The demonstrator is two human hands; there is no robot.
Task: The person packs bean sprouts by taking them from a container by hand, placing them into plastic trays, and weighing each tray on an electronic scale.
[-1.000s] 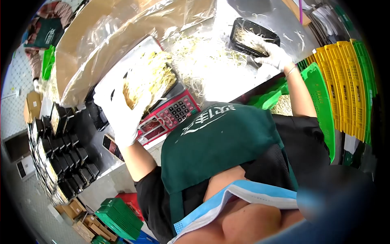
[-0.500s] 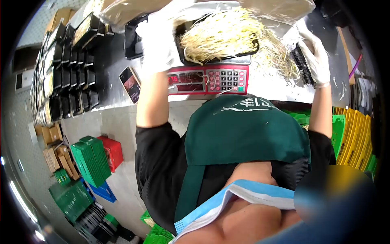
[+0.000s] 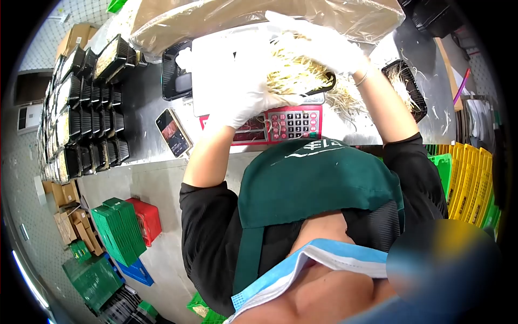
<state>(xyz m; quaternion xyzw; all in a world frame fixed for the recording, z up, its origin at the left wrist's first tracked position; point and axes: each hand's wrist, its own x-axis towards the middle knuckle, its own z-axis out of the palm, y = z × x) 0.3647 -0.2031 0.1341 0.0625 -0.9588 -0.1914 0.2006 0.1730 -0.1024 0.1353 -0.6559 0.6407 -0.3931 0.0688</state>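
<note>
Bean sprouts (image 3: 299,70) fill a black tray (image 3: 326,85) on a red and white scale (image 3: 295,123). My left hand (image 3: 251,102), in a white glove, is at the tray's left side with its fingers along the near edge; its grip is partly washed out by glare. Over the far right part of the sprouts lies my gloved right hand (image 3: 324,46), fingers stretched out to the left. A second black tray (image 3: 406,89) with some sprouts rests on the table to the right of my right forearm. Loose sprouts (image 3: 345,102) lie beside the scale.
Stacked black trays of sprouts (image 3: 89,113) stand at the left. A phone (image 3: 174,134) lies near the table's front edge, below an empty black tray (image 3: 171,75). Behind the scale is a plastic-lined box (image 3: 216,24). Yellow crates (image 3: 467,178) stand at the right.
My right hand has let go of the black tray at the right and moved left over the sprouts on the scale. My left hand has come down to the near side of the scale's tray.
</note>
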